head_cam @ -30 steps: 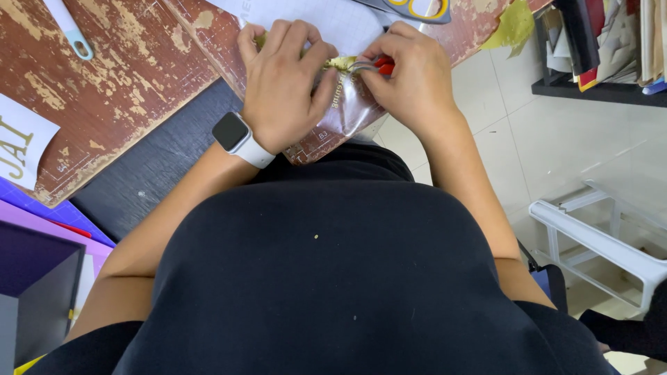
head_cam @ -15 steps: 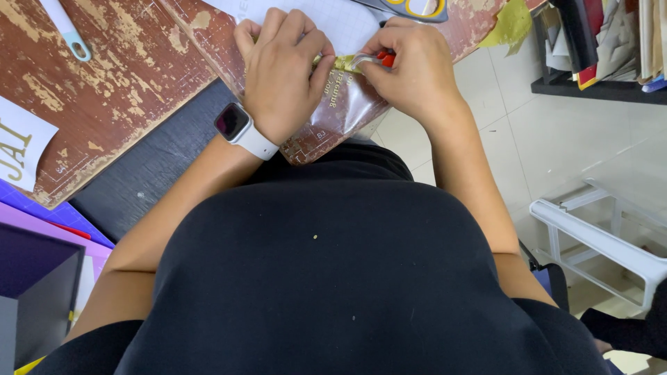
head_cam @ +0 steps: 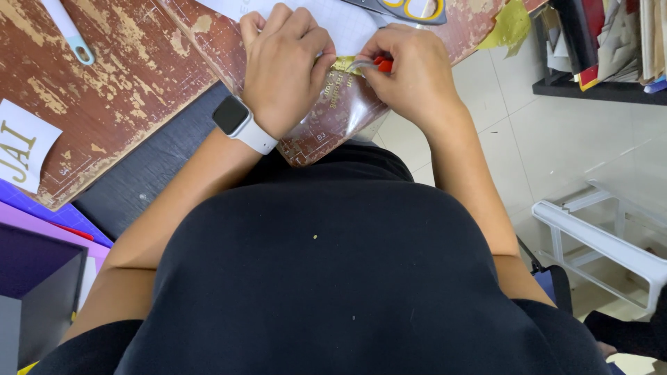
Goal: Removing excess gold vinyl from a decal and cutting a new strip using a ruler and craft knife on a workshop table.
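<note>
Scissors (head_cam: 411, 8) at mat's far edge; white stool (head_cam: 597, 236) on tiled floor; lettered card (head_cam: 21, 142) left.

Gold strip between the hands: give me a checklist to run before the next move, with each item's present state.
1. Left hand pins the gold strip: ok.
2. Right hand grips the red-handled tool: ok.
3. Tool tip on the strip: cannot tell, fingers hide it.
4. Clear sheet lies flat under the strip: ok.
5. Scissors apart from both hands: ok.
</note>
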